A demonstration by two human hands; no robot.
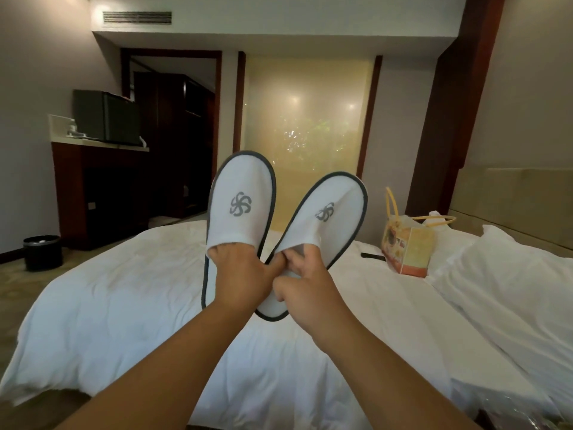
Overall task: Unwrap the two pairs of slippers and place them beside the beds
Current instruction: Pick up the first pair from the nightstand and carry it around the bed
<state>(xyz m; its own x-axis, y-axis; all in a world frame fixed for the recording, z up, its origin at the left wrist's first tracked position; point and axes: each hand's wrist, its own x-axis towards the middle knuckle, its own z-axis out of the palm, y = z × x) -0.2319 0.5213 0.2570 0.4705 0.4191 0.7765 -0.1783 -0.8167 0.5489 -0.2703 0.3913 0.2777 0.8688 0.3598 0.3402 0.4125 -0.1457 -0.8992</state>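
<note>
Left hand (pixel 238 274) gripping left slipper (pixel 240 200), fingers tucked inside its opening; right hand (pixel 305 287) pinching edge of right slipper (pixel 328 215) upper, fingers curled; both slippers, white with grey trim and grey pinwheel logo, being held in air above bed (pixel 124 299), toes pointing up and fanning apart, heels close together at hands; yellow-handled bag (pixel 409 243) sitting on bed near pillow (pixel 511 274); black bin (pixel 42 252) standing on floor at left.

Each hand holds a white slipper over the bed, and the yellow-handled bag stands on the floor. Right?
No: the head view shows the yellow-handled bag standing on the bed, not the floor. The left hand and right hand do each hold a slipper.
</note>
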